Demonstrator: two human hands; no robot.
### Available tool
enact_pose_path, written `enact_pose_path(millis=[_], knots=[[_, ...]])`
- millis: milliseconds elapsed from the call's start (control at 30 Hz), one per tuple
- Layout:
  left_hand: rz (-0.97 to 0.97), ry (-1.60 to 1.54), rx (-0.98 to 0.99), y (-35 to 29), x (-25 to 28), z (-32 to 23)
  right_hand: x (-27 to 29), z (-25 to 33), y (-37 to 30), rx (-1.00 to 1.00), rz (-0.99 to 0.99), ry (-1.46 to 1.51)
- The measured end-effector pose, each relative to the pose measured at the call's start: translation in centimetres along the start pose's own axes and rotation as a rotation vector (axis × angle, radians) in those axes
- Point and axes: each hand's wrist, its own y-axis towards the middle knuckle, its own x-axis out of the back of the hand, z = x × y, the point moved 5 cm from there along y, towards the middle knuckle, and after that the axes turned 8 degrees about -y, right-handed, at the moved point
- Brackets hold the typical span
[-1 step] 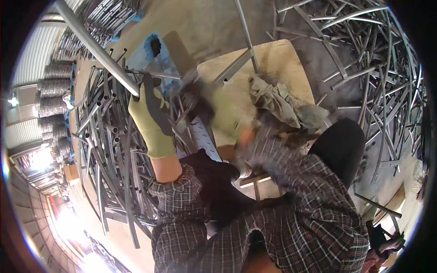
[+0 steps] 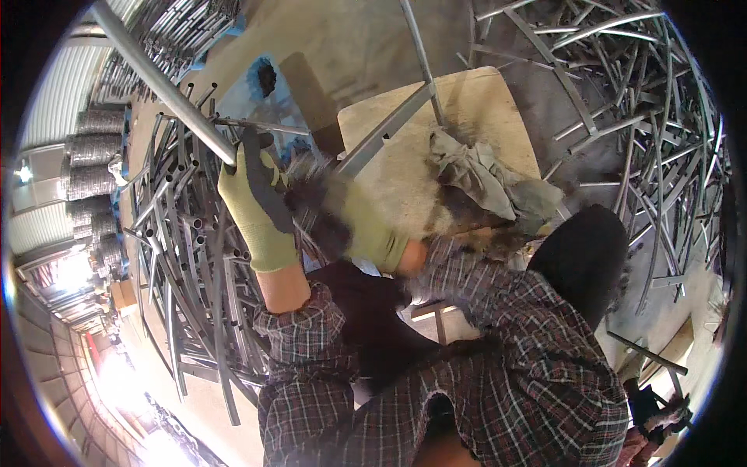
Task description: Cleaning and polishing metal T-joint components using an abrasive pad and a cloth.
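Note:
My left hand (image 2: 255, 202), in a yellow-green glove with a dark palm, is closed around a grey metal tube frame (image 2: 167, 82). One thick tube of it runs up to the upper left. A flat crossbar (image 2: 385, 132) slants up to a second tube (image 2: 420, 58) over a wooden board. My right hand (image 2: 373, 233), gloved alike, is beside the frame, close to my left hand. Its fingers are smeared by motion. Something dark and blurred is at their place; I cannot make out whether it is a held thing or the glove's palm.
A crumpled grey cloth (image 2: 475, 175) lies on the wooden board (image 2: 498, 101). Metal tubes (image 2: 194, 257) are heaped at left, more frames (image 2: 622, 117) at right. A blue sheet with a dark patch (image 2: 266, 78) is ahead. Another person's gloved hand (image 2: 665, 416) shows at lower right.
My right hand has shifted a little to the left and toward me, uncovering more of the crossbar. My left hand and the frame are almost where they were.

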Motion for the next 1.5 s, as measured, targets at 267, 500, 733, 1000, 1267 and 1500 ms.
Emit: enact_pose_path(millis=[267, 500, 733, 1000, 1267, 1500], knots=[[0.015, -0.080, 0.004, 0.5, -0.9, 0.6, -3.9, -0.1, -4.6, -0.046, 0.099, -0.046], [-0.078, -0.039, 0.000, 0.6, 1.4, 0.8, -7.5, 0.4, -4.1, 0.390, -0.133, -0.259], [-0.097, -0.091, 0.007, 1.0, 0.0, 1.4, -2.0, -4.3, 2.3, 0.053, -0.195, 0.097], [-0.090, -0.053, -0.010, 1.4, 0.5, 2.1, 1.9, -14.8, 7.8, -0.026, -0.148, 0.162], [-0.209, 0.012, -0.066, 1.9, 2.6, 1.1, -1.0, -2.1, 2.1, -0.022, -0.400, -0.002], [-0.153, 0.036, -0.108, 0.5, -0.5, 0.9, 2.7, -7.9, 6.4, -0.060, -0.118, 0.040]])
